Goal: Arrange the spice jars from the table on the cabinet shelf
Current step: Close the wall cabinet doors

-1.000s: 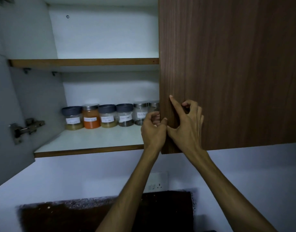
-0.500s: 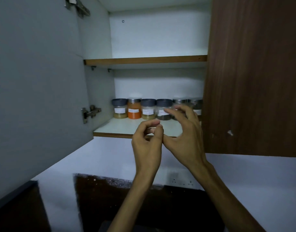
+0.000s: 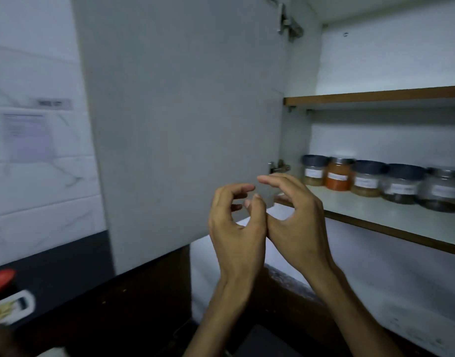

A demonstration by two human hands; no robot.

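Both hands are up in front of the open cabinet, neither one holding anything. The left hand (image 3: 236, 228) and right hand (image 3: 295, 225) are pressed together along the thumb side, with the fingers of each loosely curled in the air so they make a sort of rounded shape between them. Fingertips aren't meeting at the top, there's a small gap there. The spice jars (image 3: 380, 182) are lined up in a neat row toward the back of the lower shelf (image 3: 401, 222), off to the right of the hands and well clear of them. From the left it goes: a dark-lidded jar with pale yellowish stuff (image 3: 314, 171), an orange jar (image 3: 338, 176) with a shiny lid, then more dark-lidded ones with white labels, jars sitting right beside each other. The labels are too blurry to read. The upper shelf (image 3: 375, 95) sits above. The cabinet door (image 3: 185, 124) is swung wide open on the left, grey inside face toward the camera, with a hinge (image 3: 279, 167) just above the right hand's fingers. Tiled wall (image 3: 36, 163) further left with a paper (image 3: 28, 135) stuck on it, also blurry.
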